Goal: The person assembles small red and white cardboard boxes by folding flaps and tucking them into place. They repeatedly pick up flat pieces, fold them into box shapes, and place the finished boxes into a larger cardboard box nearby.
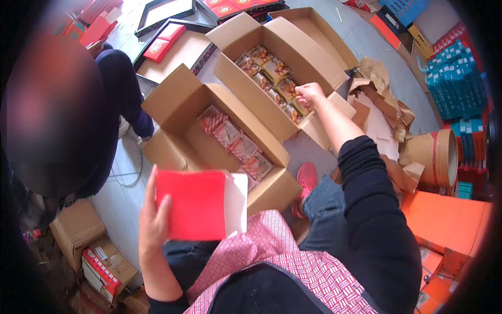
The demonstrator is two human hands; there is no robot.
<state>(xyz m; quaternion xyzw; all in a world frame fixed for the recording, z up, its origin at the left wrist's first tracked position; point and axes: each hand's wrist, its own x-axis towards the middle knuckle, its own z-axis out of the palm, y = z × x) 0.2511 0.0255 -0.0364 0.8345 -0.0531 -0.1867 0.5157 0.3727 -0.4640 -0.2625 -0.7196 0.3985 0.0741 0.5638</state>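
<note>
Left hand (152, 222) is gripping a red cardboard box (192, 204). Narrow-fingered right hand (310, 95), contents unclear, is hovering right of gold plastic-wrapped packets (285, 88).

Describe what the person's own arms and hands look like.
The left hand and right hand are both ungloved, with bare wrists. The right sleeve is plain black, pushed up the forearm in bunched folds. Of the left sleeve, only a dark edge shows.
</note>
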